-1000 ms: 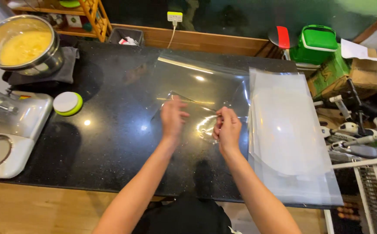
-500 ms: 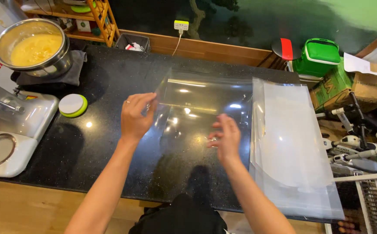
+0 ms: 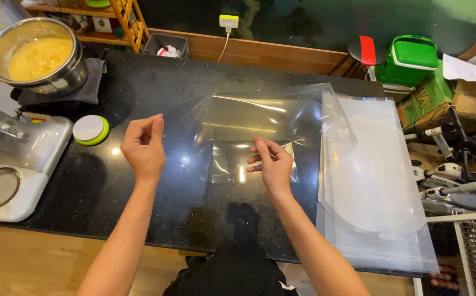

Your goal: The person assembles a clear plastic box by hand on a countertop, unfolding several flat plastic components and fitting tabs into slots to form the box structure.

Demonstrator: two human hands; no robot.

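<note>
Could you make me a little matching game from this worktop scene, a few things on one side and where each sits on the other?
Things:
1. round steel bowl of yellow batter
2. round white lid with green rim
3. stack of clear plastic sheets
4. green plastic box

Places:
A. right part of the black counter
B. far left corner
C. beyond the counter, top right
D. left of the left hand

Pairs: 1-B, 2-D, 3-A, 4-C

I see bright overhead light w/ warm tone. Small specular spots glint on the black tabletop (image 3: 139,98), and long glare streaks run across the clear plastic sheet (image 3: 249,118). Soft shadows sit under both forearms. Focus is sharp at centre; edges bend slightly, wide-angle lens. Background at top is dim.
</note>
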